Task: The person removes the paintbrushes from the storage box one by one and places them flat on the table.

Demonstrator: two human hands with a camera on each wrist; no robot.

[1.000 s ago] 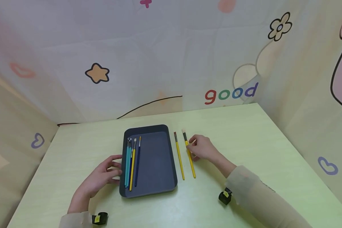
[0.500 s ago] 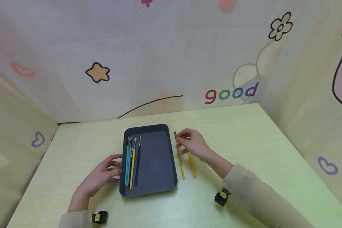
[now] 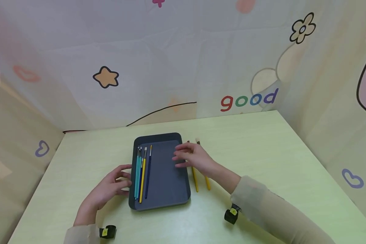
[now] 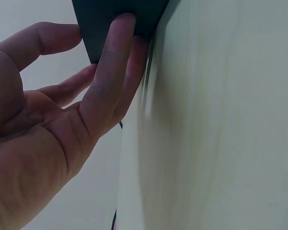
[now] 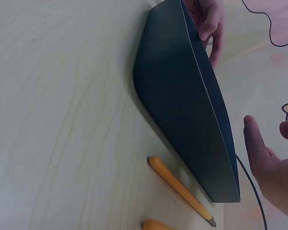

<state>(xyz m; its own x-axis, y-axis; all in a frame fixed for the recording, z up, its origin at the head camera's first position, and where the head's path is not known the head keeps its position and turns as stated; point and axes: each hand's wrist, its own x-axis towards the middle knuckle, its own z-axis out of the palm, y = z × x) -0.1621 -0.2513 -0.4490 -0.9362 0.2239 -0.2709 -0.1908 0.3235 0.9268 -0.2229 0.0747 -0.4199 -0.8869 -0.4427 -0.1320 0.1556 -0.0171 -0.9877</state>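
Note:
A dark grey tray (image 3: 167,184) lies on the table, with teal brushes (image 3: 137,178), a yellow paintbrush (image 3: 142,179) and dark blue brushes (image 3: 148,178) along its left side. My left hand (image 3: 111,186) is at the tray's left side; in the left wrist view its fingertips touch the outer wall (image 4: 98,21). Above the tray's right rim hovers my right hand (image 3: 198,159), fingers loosely extended and holding nothing. Two yellow paintbrushes lie right of the tray, the nearer one (image 3: 195,181) and the farther one (image 3: 207,183), their middles partly hidden under that hand.
The light wooden table (image 3: 247,145) extends on both sides of the tray. A printed curtain (image 3: 158,67) stands behind it and at both sides. Each wrist carries a small black camera, such as the left camera (image 3: 108,231).
My right hand has moved left from the farther yellow paintbrush, across the nearer one, to over the tray's right rim. Both paintbrushes stay on the table. My left hand has stayed in place.

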